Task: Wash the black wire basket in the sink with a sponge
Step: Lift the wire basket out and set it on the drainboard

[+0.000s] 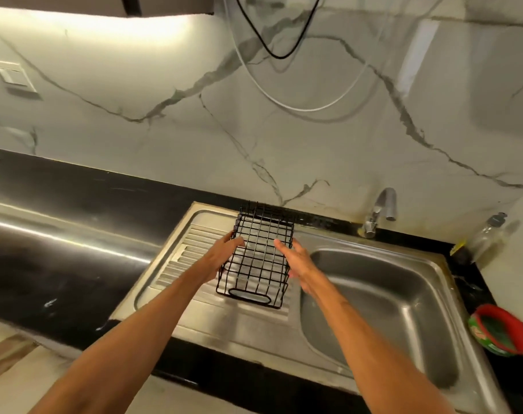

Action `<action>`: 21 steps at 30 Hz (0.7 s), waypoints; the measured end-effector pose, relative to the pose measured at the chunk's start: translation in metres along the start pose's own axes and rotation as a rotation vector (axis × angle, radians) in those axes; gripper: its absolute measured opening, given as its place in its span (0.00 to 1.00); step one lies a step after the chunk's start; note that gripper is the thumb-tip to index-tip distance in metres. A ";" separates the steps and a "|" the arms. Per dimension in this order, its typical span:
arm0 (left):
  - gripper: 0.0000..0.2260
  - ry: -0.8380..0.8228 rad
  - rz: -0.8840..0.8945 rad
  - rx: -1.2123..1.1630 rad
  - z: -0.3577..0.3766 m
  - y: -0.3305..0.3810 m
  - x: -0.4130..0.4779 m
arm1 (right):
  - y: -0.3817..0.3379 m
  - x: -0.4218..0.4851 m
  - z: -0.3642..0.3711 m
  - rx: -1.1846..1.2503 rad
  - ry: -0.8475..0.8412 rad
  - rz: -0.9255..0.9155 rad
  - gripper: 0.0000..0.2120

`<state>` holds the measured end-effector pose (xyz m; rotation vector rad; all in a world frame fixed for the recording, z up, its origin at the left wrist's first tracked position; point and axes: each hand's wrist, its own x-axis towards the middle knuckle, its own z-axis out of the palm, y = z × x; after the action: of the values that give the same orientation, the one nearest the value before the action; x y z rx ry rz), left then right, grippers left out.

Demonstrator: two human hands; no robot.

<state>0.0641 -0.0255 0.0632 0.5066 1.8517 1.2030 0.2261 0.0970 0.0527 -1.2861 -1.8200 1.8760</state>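
Note:
The black wire basket (258, 258) sits on the ribbed steel drainboard (176, 264), just left of the sink bowl (382, 309). My left hand (221, 255) is at the basket's left side, thumb over the top rim and fingers along the wire wall. My right hand (297, 261) is at its right side with fingers stretched out straight against the rim. No sponge is visible.
A tap (379, 210) stands behind the bowl. A clear bottle (487, 234) and a red-rimmed green tub (503, 330) sit on the black counter (60, 264) at the right. Cables hang on the marble wall.

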 end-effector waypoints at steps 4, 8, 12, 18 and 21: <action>0.19 -0.022 -0.011 0.088 -0.041 -0.011 0.014 | -0.005 0.024 0.043 -0.042 0.011 0.043 0.41; 0.18 -0.007 -0.052 0.115 -0.063 -0.026 0.029 | -0.002 0.045 0.073 -0.076 0.032 0.104 0.41; 0.19 -0.043 -0.101 0.116 -0.071 -0.039 0.040 | 0.004 0.058 0.086 -0.109 0.063 0.135 0.40; 0.26 -0.088 -0.132 0.119 -0.078 -0.048 0.054 | 0.016 0.067 0.095 -0.090 0.051 0.196 0.41; 0.32 -0.090 -0.115 0.103 -0.077 -0.048 0.052 | 0.025 0.070 0.096 -0.115 0.055 0.198 0.41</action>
<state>-0.0232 -0.0518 0.0118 0.4957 1.8471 0.9969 0.1273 0.0732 -0.0137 -1.5946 -1.8570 1.8336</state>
